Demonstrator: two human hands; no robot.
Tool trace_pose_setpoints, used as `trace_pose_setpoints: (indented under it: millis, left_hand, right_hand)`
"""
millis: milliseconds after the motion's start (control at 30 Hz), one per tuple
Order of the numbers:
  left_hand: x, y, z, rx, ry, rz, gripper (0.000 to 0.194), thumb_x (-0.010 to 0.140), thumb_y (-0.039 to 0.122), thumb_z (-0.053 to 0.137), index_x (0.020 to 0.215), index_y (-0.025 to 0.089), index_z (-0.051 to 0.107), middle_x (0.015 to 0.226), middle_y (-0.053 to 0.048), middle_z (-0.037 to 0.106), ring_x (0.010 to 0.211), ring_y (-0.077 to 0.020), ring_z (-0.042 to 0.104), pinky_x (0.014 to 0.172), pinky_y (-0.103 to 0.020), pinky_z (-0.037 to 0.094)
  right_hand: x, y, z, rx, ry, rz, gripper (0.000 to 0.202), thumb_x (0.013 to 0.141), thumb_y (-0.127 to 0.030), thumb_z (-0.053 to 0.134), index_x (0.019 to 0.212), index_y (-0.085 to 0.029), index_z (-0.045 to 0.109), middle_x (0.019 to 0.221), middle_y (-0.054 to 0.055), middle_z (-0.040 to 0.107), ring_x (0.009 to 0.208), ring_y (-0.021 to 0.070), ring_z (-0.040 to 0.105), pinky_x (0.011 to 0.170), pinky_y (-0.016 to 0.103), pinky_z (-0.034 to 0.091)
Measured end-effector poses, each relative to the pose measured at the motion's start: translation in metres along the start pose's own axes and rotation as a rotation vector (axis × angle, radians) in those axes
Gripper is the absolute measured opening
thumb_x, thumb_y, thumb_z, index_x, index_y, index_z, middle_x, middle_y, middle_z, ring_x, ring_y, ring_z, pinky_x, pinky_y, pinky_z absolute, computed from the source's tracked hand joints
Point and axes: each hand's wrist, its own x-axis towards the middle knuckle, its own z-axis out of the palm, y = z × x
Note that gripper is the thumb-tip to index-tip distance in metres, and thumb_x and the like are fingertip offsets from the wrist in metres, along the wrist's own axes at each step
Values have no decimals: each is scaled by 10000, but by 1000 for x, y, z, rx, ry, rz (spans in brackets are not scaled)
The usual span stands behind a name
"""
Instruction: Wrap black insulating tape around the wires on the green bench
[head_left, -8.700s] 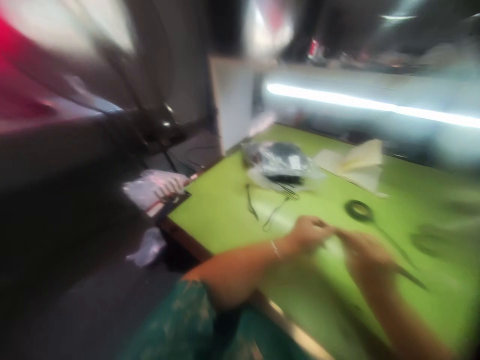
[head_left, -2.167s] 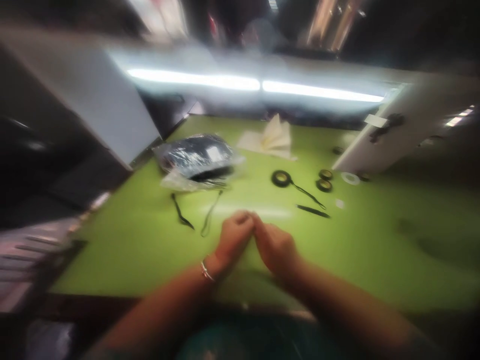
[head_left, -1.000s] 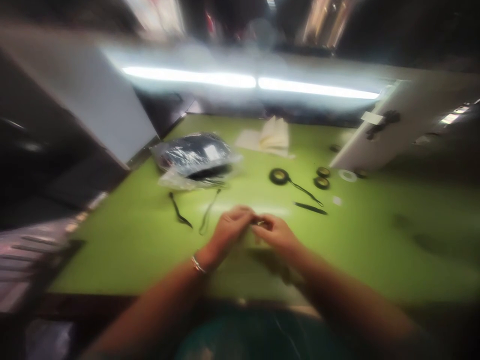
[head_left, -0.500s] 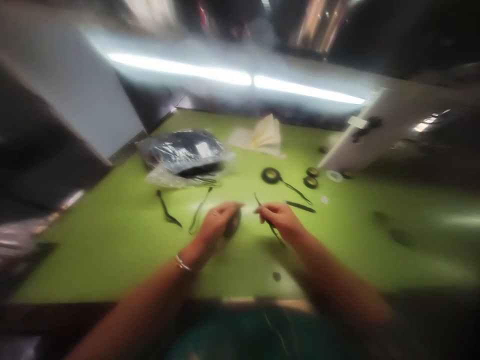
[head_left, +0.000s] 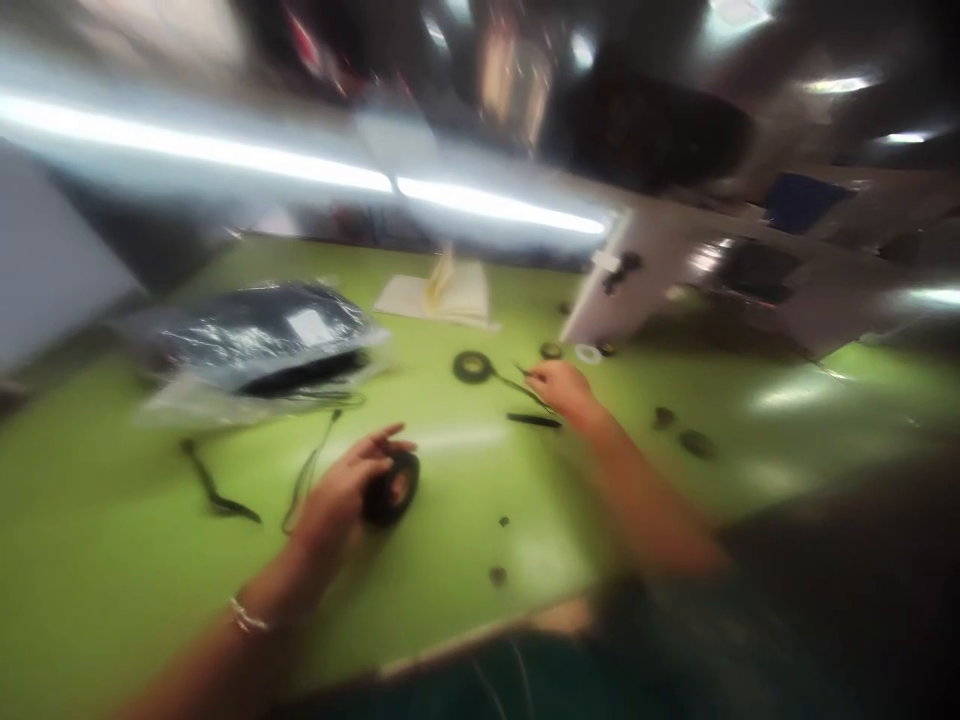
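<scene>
My left hand (head_left: 337,490) holds a roll of black tape (head_left: 403,490) upright at the finger side of the palm, some of its fingers stretched past the roll. Farther off to the right, my right hand (head_left: 562,388) is closed in a pinch. A thin dark pointed tool (head_left: 519,368) sticks out of its fingers; blur hides its exact kind. Just left of that hand lies another black tape roll (head_left: 472,367), with a dark cord (head_left: 510,382) running from it. A black stick-like piece (head_left: 534,420) rests below. Two small dark bits (head_left: 497,576) lie near the front edge.
On the green table (head_left: 450,560), a clear plastic bag with dark contents (head_left: 277,325) sits at the left. An open notebook (head_left: 457,290) is at the back. Dark straps (head_left: 217,497) lie left of my left hand. Small rolls (head_left: 589,354) stand by the white panel (head_left: 607,295).
The view has turned right. My hands have moved apart: the right went forward and right with the tool, the left stayed back with the roll. A second dark bit now shows on the table.
</scene>
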Motion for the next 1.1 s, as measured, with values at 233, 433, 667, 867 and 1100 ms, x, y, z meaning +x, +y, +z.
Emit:
trace_pose_setpoints:
  millis: [233, 433, 667, 867, 1100]
  left_hand:
    - [-1, 2, 2, 5, 15, -6, 580, 646, 210, 628, 1216, 125, 560, 997, -94, 671, 521, -88, 495, 490, -243, 408]
    - [-4, -1, 5, 49, 18, 21, 592, 672, 238, 641, 1251, 161, 541, 1004, -88, 667, 506, -84, 488, 475, -240, 413]
    - [-9, -14, 6, 349, -47, 190, 748, 736, 306, 651, 1426, 285, 362, 1138, -90, 623, 591, -119, 564, 557, -272, 477]
    - [-6, -20, -5, 571, -72, 286, 875, 687, 254, 689, 1472, 286, 302, 1202, -77, 617, 1003, -253, 625, 867, -325, 479]
    - [-7, -25, -4, 647, -43, 291, 826, 710, 314, 676, 1460, 290, 333, 1083, -46, 647, 806, -197, 625, 791, -297, 480]
  right_hand:
    - [28, 30, 12, 230, 167, 61, 300, 820, -262, 514, 1031, -157, 700, 1025, 99, 697, 903, 185, 590, 753, 276, 429]
    - [11, 25, -7, 420, 201, 152, 422, 864, -347, 407, 1064, -67, 652, 839, 111, 707, 484, 96, 466, 496, 251, 393]
    - [-67, -86, 19, 568, -211, -313, 198, 845, -289, 552, 934, -196, 703, 852, 16, 705, 727, 115, 602, 684, 230, 444]
    - [-91, -124, 52, 354, -257, -483, 245, 814, -314, 633, 1035, -214, 670, 889, 30, 688, 793, 160, 594, 688, 247, 421]
    - [-92, -113, 56, 372, -235, -484, 149, 837, -213, 581, 958, -192, 667, 843, 21, 676, 730, 133, 559, 669, 234, 403]
